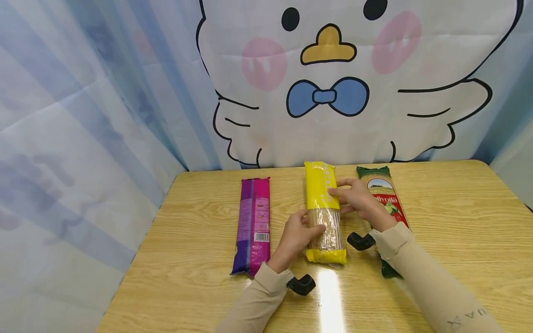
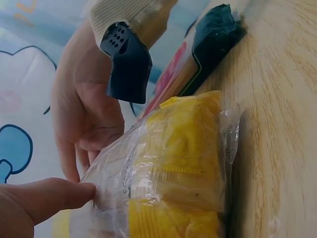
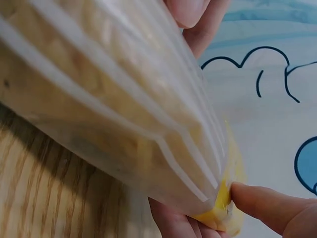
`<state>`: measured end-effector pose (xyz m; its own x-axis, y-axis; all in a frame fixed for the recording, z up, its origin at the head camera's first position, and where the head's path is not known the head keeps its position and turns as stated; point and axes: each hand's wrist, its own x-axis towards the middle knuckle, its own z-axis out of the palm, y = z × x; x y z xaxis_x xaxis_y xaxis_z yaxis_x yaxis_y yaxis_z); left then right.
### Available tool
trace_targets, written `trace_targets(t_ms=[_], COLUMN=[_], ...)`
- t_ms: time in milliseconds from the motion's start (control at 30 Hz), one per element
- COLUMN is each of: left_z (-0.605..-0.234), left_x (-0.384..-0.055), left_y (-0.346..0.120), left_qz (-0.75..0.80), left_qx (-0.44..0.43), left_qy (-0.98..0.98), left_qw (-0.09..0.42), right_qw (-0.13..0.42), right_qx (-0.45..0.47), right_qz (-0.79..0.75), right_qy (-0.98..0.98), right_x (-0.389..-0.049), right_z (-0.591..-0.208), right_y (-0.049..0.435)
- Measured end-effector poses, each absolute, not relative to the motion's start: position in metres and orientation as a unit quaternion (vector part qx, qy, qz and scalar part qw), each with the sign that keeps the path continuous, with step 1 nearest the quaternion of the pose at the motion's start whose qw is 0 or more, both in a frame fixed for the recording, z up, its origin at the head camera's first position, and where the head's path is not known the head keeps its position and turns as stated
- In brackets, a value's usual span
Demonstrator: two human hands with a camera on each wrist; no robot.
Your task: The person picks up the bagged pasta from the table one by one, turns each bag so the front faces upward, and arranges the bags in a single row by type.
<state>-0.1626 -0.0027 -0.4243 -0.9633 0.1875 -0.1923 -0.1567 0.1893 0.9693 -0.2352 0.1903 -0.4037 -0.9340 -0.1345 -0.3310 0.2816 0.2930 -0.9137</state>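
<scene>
A yellow pasta packet (image 1: pixel 323 185) with a clear window over pale strands stands between both hands, its lower end near the tabletop. My left hand (image 1: pixel 296 237) grips its left side, thumb across the clear window and fingers at the edge behind. Higher up on the right side, my right hand (image 1: pixel 359 200) pinches the packet, its thumb on the yellow part. The left wrist view shows the left thumb (image 2: pixel 54 198) pressing the crinkled film beside the packet's yellow end (image 2: pixel 178 148). In the right wrist view the right thumb (image 3: pixel 267 203) presses the packet's yellow end, fingers beneath it.
To the left on the wooden table (image 1: pixel 200 259) lies a purple and pink packet (image 1: pixel 254 222). A green and red pasta packet (image 1: pixel 381 185) lies at the right, partly hidden by the right forearm. Behind the table hangs a printed curtain (image 1: pixel 325 138).
</scene>
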Motion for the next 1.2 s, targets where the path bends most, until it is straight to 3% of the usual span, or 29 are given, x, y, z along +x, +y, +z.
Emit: trace_targets(t_ms=[600, 833, 1200], left_z=[-0.43, -0.429, -0.426], left_x=[-0.165, -0.166, -0.162], left_y=[-0.004, -0.007, -0.016], left_qz=[0.582, 0.55, 0.539], left_qx=[0.001, 0.006, 0.009], left_qy=[0.805, 0.829, 0.839], left_qw=[0.116, 0.1, 0.072], right_qw=[0.187, 0.205, 0.154], right_qx=[0.066, 0.03, -0.014], right_qz=[-0.56, -0.563, -0.513], right_qy=[0.804, 0.8, 0.844], right_x=[-0.241, -0.239, -0.235], right_z=[-0.41, -0.411, -0.4], right_y=[0.186, 0.191, 0.198])
